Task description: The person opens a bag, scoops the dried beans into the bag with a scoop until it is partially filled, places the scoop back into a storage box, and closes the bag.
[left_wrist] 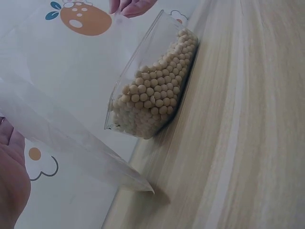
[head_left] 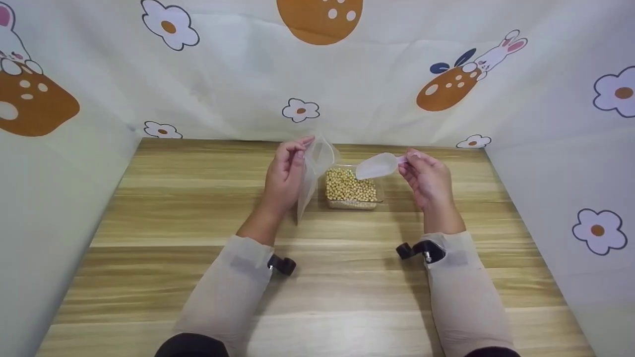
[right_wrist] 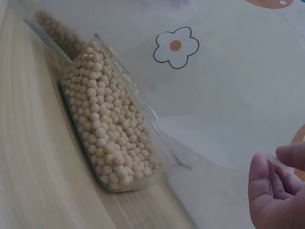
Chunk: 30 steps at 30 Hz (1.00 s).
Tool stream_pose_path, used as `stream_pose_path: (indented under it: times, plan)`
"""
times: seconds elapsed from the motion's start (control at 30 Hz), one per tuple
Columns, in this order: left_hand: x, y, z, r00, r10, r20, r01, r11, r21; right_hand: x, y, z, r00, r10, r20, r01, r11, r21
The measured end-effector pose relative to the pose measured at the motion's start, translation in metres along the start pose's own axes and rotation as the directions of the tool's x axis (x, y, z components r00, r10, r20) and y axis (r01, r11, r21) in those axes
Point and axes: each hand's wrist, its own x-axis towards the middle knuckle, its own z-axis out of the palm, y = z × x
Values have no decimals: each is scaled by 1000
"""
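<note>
My left hand (head_left: 285,176) holds a translucent plastic bag (head_left: 308,183) upright by its upper edge, with the bag's mouth spread. Just right of the bag stands a clear rectangular container (head_left: 349,205) with pale yellow soybeans (left_wrist: 155,93) in it. My right hand (head_left: 429,181) pinches the short handle of a white translucent scoop (head_left: 379,166). The scoop's bowl hangs over the container's far right part, pointing left towards the bag. I see no beans in the scoop. In the right wrist view the thumb and fingertips (right_wrist: 259,171) meet on the handle.
The container rests on a wood-grain table (head_left: 347,277). A patterned cloth (head_left: 238,74) hangs behind the table's back edge, with pale cloth sides at left and right. A second blurred patch of beans (right_wrist: 57,33) shows beyond the container; its place is unclear.
</note>
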Motion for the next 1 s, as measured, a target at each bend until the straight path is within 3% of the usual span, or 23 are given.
stream_pose_path:
  times: [0.3,0.6,1.0]
  plan:
    - [1,-1,0,1000,5,2,-5,1000,-9,4,5,-2,998,-40,-39,39,999,-22]
    - [1,-2,1,1000,20,12,-20,999,-32,6,11,1,993,-82,-85,72,991,-115]
    - [0,-2,1,1000,6,-1,-6,1000,-26,6,19,12,990,-122,-75,108,979,-170]
